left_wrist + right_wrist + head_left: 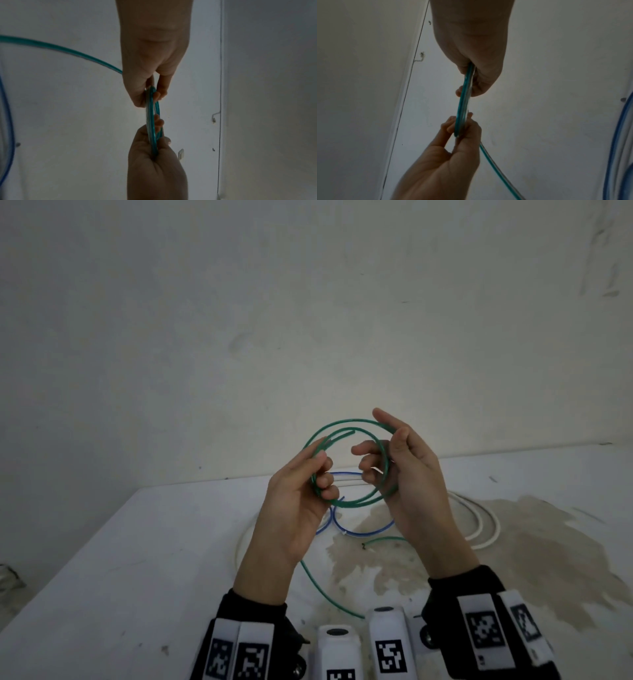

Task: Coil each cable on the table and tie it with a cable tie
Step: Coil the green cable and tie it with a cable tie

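Note:
A green cable [342,428] is wound into a few loops held up above the white table [137,559]. My left hand [320,474] pinches the coil's left side between thumb and curled fingers. My right hand [380,460] grips the right side, with the index finger stretched upward. The cable's loose tail [325,594] trails down from the left hand onto the table. In the left wrist view the coil [151,121] is edge-on between the left hand [150,97] and the right hand [154,148]. The right wrist view shows the same coil [462,105], the right hand [471,81] and the left hand [462,129].
A blue cable [373,530] lies loose on the table under my hands, also at the frame edges as blue cable [8,121] and blue cable [616,135]. A thick white cable [479,518] curves at the right. A brown stain [479,559] marks the tabletop. A wall stands close behind.

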